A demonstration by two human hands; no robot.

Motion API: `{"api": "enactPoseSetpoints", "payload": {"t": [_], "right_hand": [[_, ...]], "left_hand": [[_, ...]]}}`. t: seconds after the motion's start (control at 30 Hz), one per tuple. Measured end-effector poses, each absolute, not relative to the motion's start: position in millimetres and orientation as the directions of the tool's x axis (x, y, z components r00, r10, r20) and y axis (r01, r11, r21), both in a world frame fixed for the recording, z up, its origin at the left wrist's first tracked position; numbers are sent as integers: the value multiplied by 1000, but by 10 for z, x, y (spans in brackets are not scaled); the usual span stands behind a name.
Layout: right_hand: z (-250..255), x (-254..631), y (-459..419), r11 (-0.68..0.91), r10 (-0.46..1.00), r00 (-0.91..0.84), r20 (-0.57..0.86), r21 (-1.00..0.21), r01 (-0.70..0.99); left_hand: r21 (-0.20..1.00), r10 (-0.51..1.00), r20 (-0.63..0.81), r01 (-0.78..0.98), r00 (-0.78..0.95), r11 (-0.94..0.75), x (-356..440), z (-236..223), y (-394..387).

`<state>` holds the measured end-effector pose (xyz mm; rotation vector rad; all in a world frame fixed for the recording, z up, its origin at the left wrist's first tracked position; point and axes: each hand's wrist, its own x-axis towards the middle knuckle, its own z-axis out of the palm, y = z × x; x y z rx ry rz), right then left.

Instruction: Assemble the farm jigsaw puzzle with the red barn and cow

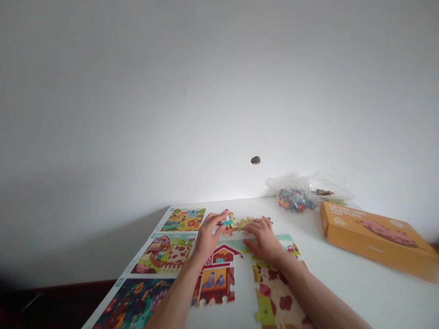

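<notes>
My left hand (206,237) pinches a puzzle piece (228,221) with a figure in a teal garment on it, at the table's far side. My right hand (265,238) reaches over loose yellow-green puzzle pieces (255,221), thumb apart from the fingers; its fingertips rest by them. Below my hands lies a partly joined jigsaw. One joined section shows a red barn (219,278), another a brown-and-white cow (279,292). My right forearm covers part of the cow section.
Left of the jigsaw lies a picture sheet (166,253) with several printed scenes. An orange puzzle box (373,235) stands at the right. Clear plastic bags (297,197) of pieces lie against the white wall (206,100), which has a small hole (255,160).
</notes>
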<state>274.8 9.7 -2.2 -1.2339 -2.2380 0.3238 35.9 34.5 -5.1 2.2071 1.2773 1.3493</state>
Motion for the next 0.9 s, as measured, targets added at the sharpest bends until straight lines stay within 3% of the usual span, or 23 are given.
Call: {"api": "enactPoseSetpoints", "payload": {"t": [0.17, 0.37, 0.67, 0.9], "right_hand": [[30, 2709, 72, 553, 827, -348, 442, -525, 647], [25, 2694, 74, 577, 806, -318, 500, -541, 612], [-5, 2715, 96, 562, 814, -240, 529, -612, 556], [-34, 2714, 110, 518, 838, -175, 517, -654, 551]], "left_hand": [[644, 781, 559, 448, 278, -620, 479, -25, 269], [548, 755, 546, 527, 363, -650, 544, -30, 199], [272, 660, 610, 666, 439, -694, 489, -36, 233], [229, 685, 579, 718, 442, -657, 502, 20, 197]]}}
